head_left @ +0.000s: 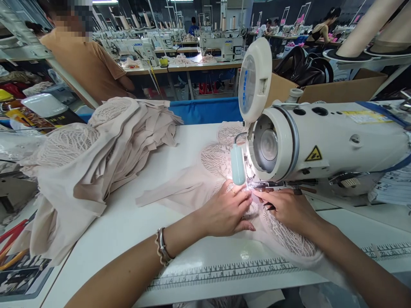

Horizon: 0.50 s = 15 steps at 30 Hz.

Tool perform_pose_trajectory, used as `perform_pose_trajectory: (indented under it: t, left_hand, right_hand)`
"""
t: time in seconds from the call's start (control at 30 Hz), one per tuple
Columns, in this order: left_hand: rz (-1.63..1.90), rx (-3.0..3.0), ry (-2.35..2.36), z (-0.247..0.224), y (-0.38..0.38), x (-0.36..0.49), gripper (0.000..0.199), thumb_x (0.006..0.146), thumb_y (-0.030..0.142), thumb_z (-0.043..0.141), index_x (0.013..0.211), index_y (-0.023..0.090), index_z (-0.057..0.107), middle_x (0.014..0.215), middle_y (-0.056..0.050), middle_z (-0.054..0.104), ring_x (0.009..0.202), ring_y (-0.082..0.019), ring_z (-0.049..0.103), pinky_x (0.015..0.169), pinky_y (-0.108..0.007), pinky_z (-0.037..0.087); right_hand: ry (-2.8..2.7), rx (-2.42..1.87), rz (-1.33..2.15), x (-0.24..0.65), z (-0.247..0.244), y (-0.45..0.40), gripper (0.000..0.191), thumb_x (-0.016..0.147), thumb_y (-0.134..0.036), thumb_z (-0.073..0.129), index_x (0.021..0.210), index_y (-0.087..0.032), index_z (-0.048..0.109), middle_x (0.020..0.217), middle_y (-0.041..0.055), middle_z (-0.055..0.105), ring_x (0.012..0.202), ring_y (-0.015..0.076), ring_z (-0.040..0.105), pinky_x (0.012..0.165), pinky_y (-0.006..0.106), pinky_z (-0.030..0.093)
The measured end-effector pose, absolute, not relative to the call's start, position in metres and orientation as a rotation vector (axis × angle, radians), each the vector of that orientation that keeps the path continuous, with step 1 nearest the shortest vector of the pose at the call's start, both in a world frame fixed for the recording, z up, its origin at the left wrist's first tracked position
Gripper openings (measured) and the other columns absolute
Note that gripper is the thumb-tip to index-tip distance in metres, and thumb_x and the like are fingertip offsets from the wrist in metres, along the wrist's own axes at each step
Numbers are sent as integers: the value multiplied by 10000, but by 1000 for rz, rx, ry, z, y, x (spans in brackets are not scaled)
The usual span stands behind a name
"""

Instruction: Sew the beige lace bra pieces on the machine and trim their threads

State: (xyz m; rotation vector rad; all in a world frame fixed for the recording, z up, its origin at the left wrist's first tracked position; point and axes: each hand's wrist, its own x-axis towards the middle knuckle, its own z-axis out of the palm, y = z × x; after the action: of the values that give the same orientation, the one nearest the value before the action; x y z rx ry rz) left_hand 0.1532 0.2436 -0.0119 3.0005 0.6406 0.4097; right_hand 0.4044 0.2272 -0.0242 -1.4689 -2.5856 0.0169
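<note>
A beige lace-cupped garment [216, 159], which looks like a bra, lies under the needle area of a white sewing machine [327, 141]. My left hand [227, 209] presses on it just left of the needle, fingers together and curled onto the cloth. My right hand [285, 211] grips the cloth on the needle's other side, its index finger reaching toward the needle. Beneath the right fingers shows a small dark object, too hidden to name. One lace cup [289, 235] spreads below my right wrist toward the table's front edge. A lit pale-green lamp [237, 164] hangs over my left fingertips.
A pile of similar beige garments [125, 141] is heaped at left. A printed ruler [224, 270] runs along the front edge. The machine's round cover [256, 81] stands raised. Orange-handled scissors [13, 244] lie far left. A person in brown [86, 64] sits beyond the table.
</note>
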Motion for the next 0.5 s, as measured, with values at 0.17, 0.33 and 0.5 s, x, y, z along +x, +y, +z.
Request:
perform_pose_trajectory:
  t: [0.17, 0.33, 0.5]
  left_hand:
    - [382, 3022, 649, -11, 243, 153, 720, 1053, 616, 199, 1300, 48, 566, 1275, -210, 647, 1261, -351, 533, 1075, -553, 314]
    - [382, 3026, 683, -11, 243, 152, 764, 1015, 689, 172, 1308, 100, 560, 1331, -212, 624, 1259, -358, 549, 1109, -567, 270]
    - [406, 2982, 693, -12, 245, 152, 761, 1021, 684, 187, 1278, 85, 579, 1319, -220, 624, 1250, -365, 548, 1107, -563, 270]
  right_hand:
    - [-2582, -1409, -31, 405, -19, 227, 477, 868, -145, 513, 1283, -299, 690, 994, 14, 802, 888, 195, 716, 687, 284, 514]
    - [-2611, -1329, -49, 406, -14, 227, 483, 852, -68, 502, 1213, -295, 730, 842, -15, 791, 814, 172, 709, 648, 261, 496]
    - [-2607, -1387, -15, 403, -11, 229, 505, 863, -81, 501, 1250, -330, 706, 901, -36, 797, 856, 188, 711, 662, 285, 505]
